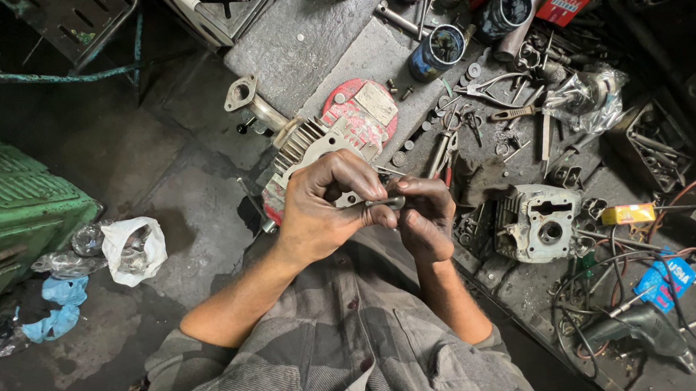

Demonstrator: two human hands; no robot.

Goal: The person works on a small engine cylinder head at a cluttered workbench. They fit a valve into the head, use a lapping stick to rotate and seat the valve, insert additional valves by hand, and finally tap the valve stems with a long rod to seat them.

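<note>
My left hand (324, 202) and my right hand (424, 217) meet in front of my chest, both pinching one small dark metal part (386, 202) between their fingertips. What exactly the part is cannot be told. Just beyond my hands lies a finned grey engine cylinder (311, 144) on the bench, partly hidden by my left hand. A red round piece (359, 103) sits behind it.
A grey engine head casting (538, 223) rests to the right. Pliers (494, 85), washers, tins (438, 52) and loose tools cover the bench. An electric drill (644, 329) and cables lie at lower right. A green metal box (16, 207) and plastic bags (134, 250) are on the floor at left.
</note>
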